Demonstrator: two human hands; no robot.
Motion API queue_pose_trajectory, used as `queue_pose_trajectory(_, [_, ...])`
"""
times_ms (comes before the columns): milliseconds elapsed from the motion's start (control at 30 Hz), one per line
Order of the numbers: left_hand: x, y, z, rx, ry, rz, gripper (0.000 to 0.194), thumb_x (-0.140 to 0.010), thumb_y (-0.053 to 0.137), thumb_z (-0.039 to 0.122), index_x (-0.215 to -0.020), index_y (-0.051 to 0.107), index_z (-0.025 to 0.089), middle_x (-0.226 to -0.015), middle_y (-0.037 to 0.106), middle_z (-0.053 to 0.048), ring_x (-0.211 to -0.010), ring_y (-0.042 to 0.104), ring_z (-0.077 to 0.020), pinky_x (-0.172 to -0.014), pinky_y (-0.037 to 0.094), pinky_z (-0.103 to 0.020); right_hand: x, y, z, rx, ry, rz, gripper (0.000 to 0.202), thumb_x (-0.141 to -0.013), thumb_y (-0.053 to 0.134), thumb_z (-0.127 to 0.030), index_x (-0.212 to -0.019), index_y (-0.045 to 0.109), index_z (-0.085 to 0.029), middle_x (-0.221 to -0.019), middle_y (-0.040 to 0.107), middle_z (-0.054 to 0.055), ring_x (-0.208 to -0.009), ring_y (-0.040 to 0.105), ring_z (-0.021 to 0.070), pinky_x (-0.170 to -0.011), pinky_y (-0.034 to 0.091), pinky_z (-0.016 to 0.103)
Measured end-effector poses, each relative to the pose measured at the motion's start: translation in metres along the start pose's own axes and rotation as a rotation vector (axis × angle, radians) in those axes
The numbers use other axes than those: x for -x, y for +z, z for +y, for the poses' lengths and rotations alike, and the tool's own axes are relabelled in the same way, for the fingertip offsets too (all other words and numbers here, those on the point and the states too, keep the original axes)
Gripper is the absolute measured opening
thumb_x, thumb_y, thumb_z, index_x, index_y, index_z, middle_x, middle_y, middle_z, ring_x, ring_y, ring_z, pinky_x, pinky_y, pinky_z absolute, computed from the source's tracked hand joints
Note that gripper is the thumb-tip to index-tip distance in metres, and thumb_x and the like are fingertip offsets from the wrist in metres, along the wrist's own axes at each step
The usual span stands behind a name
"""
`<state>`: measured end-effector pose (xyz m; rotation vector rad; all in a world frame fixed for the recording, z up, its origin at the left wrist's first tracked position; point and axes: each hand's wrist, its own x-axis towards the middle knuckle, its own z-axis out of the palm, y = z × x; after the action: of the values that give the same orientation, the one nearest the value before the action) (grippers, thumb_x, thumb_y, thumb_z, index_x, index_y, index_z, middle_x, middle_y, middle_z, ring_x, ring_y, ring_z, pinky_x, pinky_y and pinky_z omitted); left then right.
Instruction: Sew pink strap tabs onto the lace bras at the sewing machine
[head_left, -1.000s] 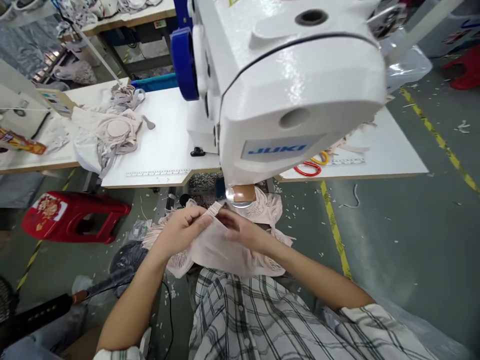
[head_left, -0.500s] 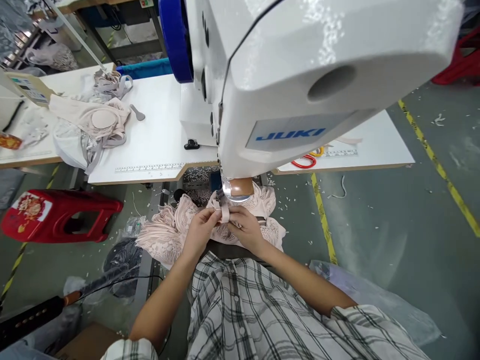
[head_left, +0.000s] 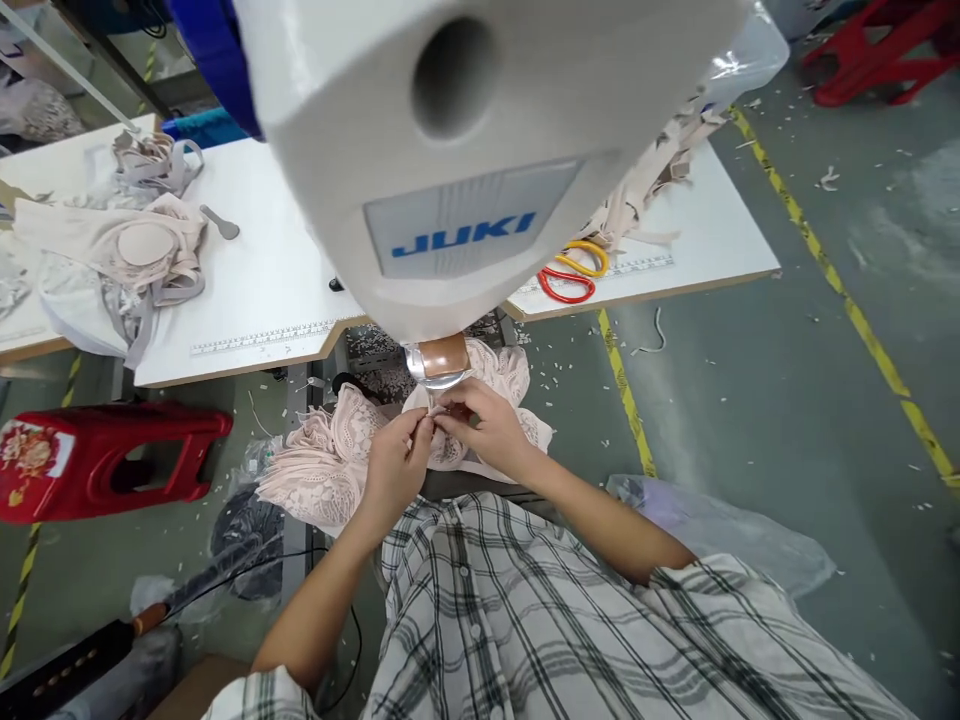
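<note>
A white sewing machine (head_left: 450,200) marked JUKI leans over the work, with a copper-coloured guard at its lower end. Just below that guard my left hand (head_left: 396,462) pinches the edge of a small pale pink strap piece (head_left: 435,410). From the other side my right hand (head_left: 491,432) has thumb and forefinger closed on the same piece. The fingertips of both hands nearly meet. Pale pink lace garments (head_left: 319,465) are bunched beneath and to the left of the hands, and more lace shows at the right. The needle area is too small to make out.
Red and yellow scissors (head_left: 574,275) and fabric strips (head_left: 637,195) lie on the right part of the white table (head_left: 247,270). Beige garments (head_left: 142,250) and a small grey tool (head_left: 220,222) are at the left. A red stool (head_left: 112,460) stands on the floor at the left.
The view has tilted and shifted, so the machine head looms larger and further left, and more scissors and strips show. The pink strap loop between my fingers is now mostly hidden by them.
</note>
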<state>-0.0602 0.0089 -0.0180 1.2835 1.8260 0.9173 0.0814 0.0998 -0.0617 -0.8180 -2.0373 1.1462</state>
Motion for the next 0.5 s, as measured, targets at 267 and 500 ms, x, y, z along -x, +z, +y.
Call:
queue_pose_trajectory(267, [-0.032, 0.012, 0.0, -0.048, -0.036, 0.061, 0.036, -0.094, 0.048, 0.047, -0.074, 0.058, 0.019, -0.067, 0.061, 0.0, -0.066, 0.056, -0.0161, -0.064, 0.043, -0.025, -0.007, -0.035, 0.035, 0.315, -0.374, -0.083, 0.021, -0.098, 0.051, -0.03, -0.101, 0.071, -0.023, -0.101, 0.073, 0.004, -0.094, 0.067, 0.015, -0.081, 0.054, 0.027])
queue_pose_trajectory(500, [-0.03, 0.006, -0.007, -0.161, 0.068, -0.059, 0.048, -0.09, 0.044, 0.061, -0.068, 0.061, 0.021, -0.058, 0.061, -0.002, -0.053, 0.056, -0.0177, -0.055, 0.044, -0.026, -0.107, -0.18, 0.074, 0.915, 0.136, 0.011, 0.035, -0.095, 0.046, -0.014, -0.128, 0.057, -0.009, -0.126, 0.061, 0.02, -0.12, 0.056, 0.0264, -0.1, 0.046, 0.039])
